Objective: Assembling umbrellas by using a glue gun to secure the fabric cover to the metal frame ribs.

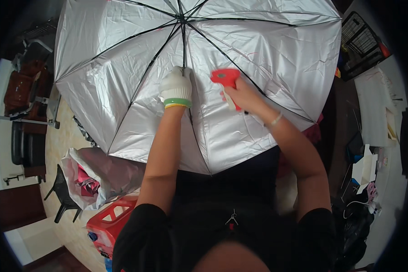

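Umbrella (199, 95): spread open, ribbed underside facing up, directly in front of the wearer, near edge toward the lap. Lining silver, creased. Black ribs radiate from the hub (181, 19) at the umbrella's far part.

Left hand (176, 86): white knit glove with green and yellow cuff. Positioned at the black rib (184, 50) that runs from the umbrella's hub toward the wearer. Fingers bent inward at this rib; tips hidden, so cannot tell whether they pinch it or only press on it.

Right hand (242, 96): bare, pale band at the wrist. Fingers wrapped round the handle of a red gun-shaped hand tool (225, 78) with a pale trigger. Tool held over the umbrella panel to the right of the gloved hand, well apart from it; its head points left and is slightly blurred. Contact between tool and lining: cannot tell.

Surroundings, relative to the umbrella. Off its near left edge: white sack (122, 176), mouth open, magenta fabric (87, 183) inside; black chair (64, 195) just beside the sack; red plastic container (105, 226) with blue cap, nearer the wearer. Beyond its far right edge: black wire rack (359, 38). Off its near right: open white box (364, 168), black plastic bag (356, 231).
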